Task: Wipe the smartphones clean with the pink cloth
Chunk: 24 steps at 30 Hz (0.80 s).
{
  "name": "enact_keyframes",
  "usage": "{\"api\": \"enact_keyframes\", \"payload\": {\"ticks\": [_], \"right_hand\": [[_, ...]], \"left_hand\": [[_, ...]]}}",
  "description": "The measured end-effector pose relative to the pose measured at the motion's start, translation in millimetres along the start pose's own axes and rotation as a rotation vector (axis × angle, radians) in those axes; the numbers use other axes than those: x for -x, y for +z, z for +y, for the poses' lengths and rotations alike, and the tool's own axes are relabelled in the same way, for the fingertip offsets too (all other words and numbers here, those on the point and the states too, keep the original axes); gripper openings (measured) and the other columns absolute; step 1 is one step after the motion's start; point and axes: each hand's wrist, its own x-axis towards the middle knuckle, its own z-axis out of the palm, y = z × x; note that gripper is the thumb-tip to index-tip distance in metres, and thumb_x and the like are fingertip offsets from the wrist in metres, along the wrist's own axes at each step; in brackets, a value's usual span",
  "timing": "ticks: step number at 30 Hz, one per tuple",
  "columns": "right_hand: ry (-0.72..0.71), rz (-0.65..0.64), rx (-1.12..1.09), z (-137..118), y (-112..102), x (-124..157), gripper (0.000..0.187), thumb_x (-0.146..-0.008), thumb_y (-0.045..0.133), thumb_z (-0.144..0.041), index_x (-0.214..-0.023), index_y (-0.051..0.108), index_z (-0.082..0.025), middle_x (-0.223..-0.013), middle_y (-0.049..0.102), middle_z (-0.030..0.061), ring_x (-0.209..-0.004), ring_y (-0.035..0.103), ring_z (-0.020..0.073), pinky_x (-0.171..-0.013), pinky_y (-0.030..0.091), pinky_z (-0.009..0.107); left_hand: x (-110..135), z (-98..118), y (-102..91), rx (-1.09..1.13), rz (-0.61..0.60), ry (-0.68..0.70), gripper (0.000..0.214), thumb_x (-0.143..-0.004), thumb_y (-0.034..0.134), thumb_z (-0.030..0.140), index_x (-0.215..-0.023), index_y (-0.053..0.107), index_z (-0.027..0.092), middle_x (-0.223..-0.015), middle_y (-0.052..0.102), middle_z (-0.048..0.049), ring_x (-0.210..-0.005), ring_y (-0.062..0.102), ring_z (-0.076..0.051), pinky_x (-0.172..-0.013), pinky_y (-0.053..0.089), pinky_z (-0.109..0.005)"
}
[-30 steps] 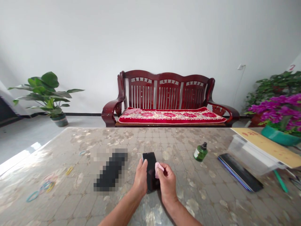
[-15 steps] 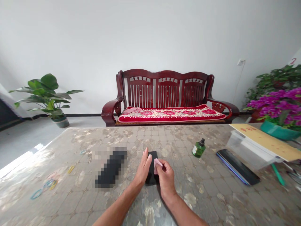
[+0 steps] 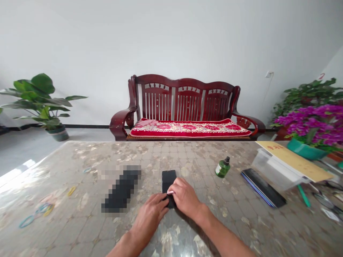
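Note:
A black smartphone (image 3: pixel 168 178) lies flat on the patterned table, its lower part mostly covered by my hands. My left hand (image 3: pixel 152 210) holds the phone's lower left edge, its fingertips on the screen side and its thumb near the bottom corner. Pinched in my right hand (image 3: pixel 186 196) is a small pink cloth (image 3: pixel 170 192), pressed against the middle of the screen. Only a little of the cloth shows between the fingers.
A green bottle (image 3: pixel 223 167) stands right of the phone, near a stack of phones (image 3: pixel 264 187) and a clear plastic box (image 3: pixel 278 167). A blurred dark object (image 3: pixel 122 189) lies left. Hair ties (image 3: pixel 40 210) are farther left. Purple flowers (image 3: pixel 313 121) stand at the right.
My left hand has moved down from the phone's upper left side to its lower left edge. My right hand has turned over to the left, bringing the pink cloth toward the screen's middle.

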Motion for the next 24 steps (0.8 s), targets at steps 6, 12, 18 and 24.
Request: {"api": "enact_keyframes", "payload": {"ticks": [6,12,18,24], "right_hand": [[0.04,-0.002,0.074,13.6,-1.7,-50.5,0.026,-0.097,0.058,-0.035,-0.119,0.061,-0.021,-0.124,0.06,0.0078,-0.104,0.062,0.0201,-0.089,0.054,0.039],[0.009,-0.005,0.054,13.8,-1.1,-33.2,0.016,-0.094,0.056,-0.014,-0.088,0.069,-0.021,-0.095,0.064,0.0042,-0.094,0.06,0.0163,-0.085,0.05,0.029],[-0.043,0.021,-0.054,18.2,3.1,-25.1,0.021,-0.092,0.052,-0.009,-0.087,0.067,-0.022,-0.091,0.062,0.0027,-0.092,0.056,0.0166,-0.083,0.045,0.027],[0.012,0.016,0.019,20.4,8.2,-81.6,0.021,-0.091,0.051,-0.013,-0.086,0.068,-0.024,-0.088,0.06,0.0017,-0.089,0.055,0.0173,-0.08,0.045,0.026]], "left_hand": [[3.2,-5.0,10.2,-0.119,0.116,0.134,0.019,-0.088,0.063,0.009,-0.104,0.071,0.016,-0.111,0.073,-0.0076,-0.102,0.069,-0.025,-0.089,0.058,-0.036],[4.6,-6.3,18.0,-0.144,0.154,0.159,0.014,-0.087,0.063,0.008,-0.098,0.068,0.016,-0.106,0.073,-0.0071,-0.097,0.069,-0.025,-0.084,0.059,-0.038],[3.7,-2.5,17.7,-0.136,0.09,0.133,0.018,-0.085,0.065,0.006,-0.1,0.066,0.015,-0.11,0.071,-0.0077,-0.102,0.068,-0.026,-0.087,0.057,-0.039],[7.8,-3.0,19.4,-0.158,0.05,0.147,0.024,-0.088,0.062,0.006,-0.11,0.064,0.014,-0.118,0.069,-0.0102,-0.107,0.066,-0.027,-0.092,0.056,-0.04]]}}
